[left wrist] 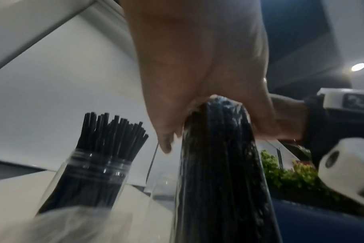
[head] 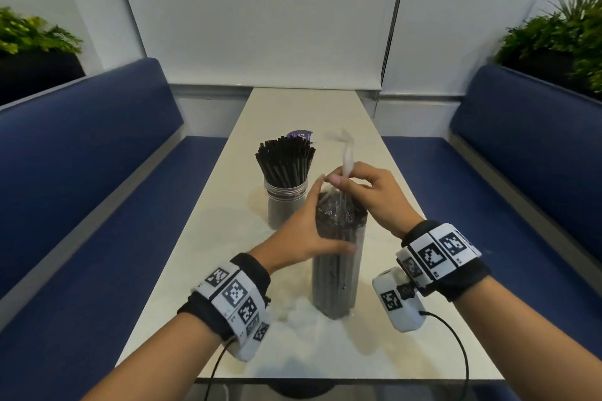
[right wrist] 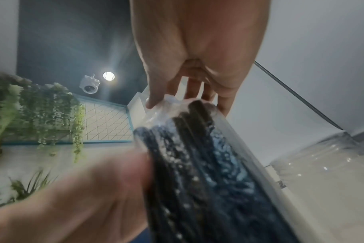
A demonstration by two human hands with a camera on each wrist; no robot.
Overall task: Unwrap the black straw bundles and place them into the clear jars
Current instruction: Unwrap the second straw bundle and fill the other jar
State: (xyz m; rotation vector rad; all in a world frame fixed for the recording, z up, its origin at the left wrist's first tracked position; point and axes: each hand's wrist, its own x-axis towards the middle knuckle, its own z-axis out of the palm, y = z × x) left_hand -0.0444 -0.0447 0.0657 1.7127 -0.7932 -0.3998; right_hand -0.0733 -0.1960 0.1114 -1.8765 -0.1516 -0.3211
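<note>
The left hand (head: 303, 234) clasps the upright plastic-wrapped bundle of black straws (head: 337, 280), probably light and slippery; the right hand (head: 371, 198) pinches its soft twisted wrap tail (head: 348, 156), good for pulling.

Long pale table (head: 293, 114), seen down its length

A clear jar (head: 286, 205) packed with loose black straws (head: 285, 159) stands about midway along the table. A small purple label (head: 299, 135) lies just behind the jar. Nearer than the jar and just to its right, a plastic-wrapped straw bundle (head: 335, 277) stands upright. Crumpled clear wrap (head: 299, 312) lies nearer still, at the bundle's foot.
</note>
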